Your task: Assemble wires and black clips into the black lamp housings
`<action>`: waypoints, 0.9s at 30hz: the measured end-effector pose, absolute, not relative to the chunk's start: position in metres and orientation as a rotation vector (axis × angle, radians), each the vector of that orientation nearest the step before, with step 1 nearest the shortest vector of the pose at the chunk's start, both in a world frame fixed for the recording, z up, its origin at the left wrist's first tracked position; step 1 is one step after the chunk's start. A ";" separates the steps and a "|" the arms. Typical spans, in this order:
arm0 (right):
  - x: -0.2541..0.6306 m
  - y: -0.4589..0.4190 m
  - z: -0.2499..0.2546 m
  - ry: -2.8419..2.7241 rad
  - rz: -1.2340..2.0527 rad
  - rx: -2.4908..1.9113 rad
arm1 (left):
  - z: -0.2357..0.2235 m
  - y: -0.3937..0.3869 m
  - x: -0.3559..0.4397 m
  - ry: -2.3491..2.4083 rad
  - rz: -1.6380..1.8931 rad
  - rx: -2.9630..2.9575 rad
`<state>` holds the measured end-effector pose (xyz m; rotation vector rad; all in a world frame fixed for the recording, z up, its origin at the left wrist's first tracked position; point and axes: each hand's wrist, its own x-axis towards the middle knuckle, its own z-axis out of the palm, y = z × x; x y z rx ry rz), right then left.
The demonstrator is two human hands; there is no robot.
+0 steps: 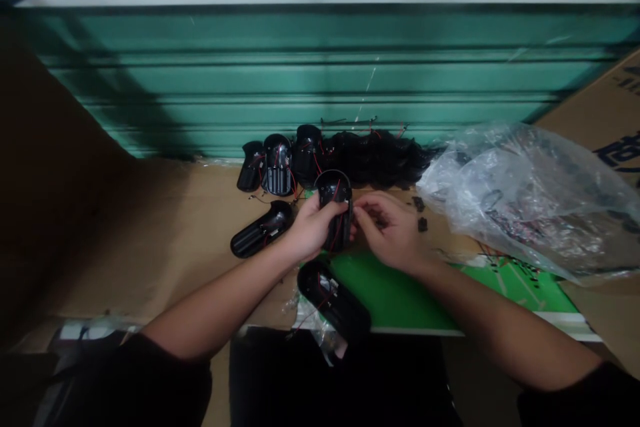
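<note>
Head camera view: a person bends to benchwork, the left hand closed around a black plastic case, thumb pressed across its face and fingers wrapped beneath. The case sits between the two hands, its long axis running away from the body, rounded end toward the green wall. Just off its right edge, the right hand curls inward, thumb and forefinger drawn nearly together; whether they pinch a small part cannot be told. The left hand is the nearer, already in contact; from the right fingertips, the case lies directly to the left.

Glossy and hollow, the case carries a thin red wire over its dark interior. A similar shell lies slantwise beside the left wrist, its long grooves showing, while another case rests at the bench's near edge, over crinkled film. Behind, more black cases line the ridged wall, running into a dark pile too dim to separate. Matte brown cardboard and a smooth green board cover the surface. At right, a clear, wrinkled plastic bag bulges over tangled, wire-like contents, near two small black pieces.
</note>
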<state>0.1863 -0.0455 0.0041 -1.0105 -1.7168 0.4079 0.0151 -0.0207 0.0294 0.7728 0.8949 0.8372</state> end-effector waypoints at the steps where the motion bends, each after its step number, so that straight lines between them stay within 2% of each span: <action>1: 0.186 -0.046 0.005 -1.720 0.404 -1.007 | 0.030 -0.021 0.015 0.898 0.836 0.771; 15: 0.182 -0.051 0.013 -1.758 0.134 -1.065 | 0.028 -0.029 0.019 0.840 0.855 0.791; 27: 0.185 -0.046 0.012 -1.788 0.234 -1.017 | 0.027 -0.027 0.018 0.869 0.863 0.822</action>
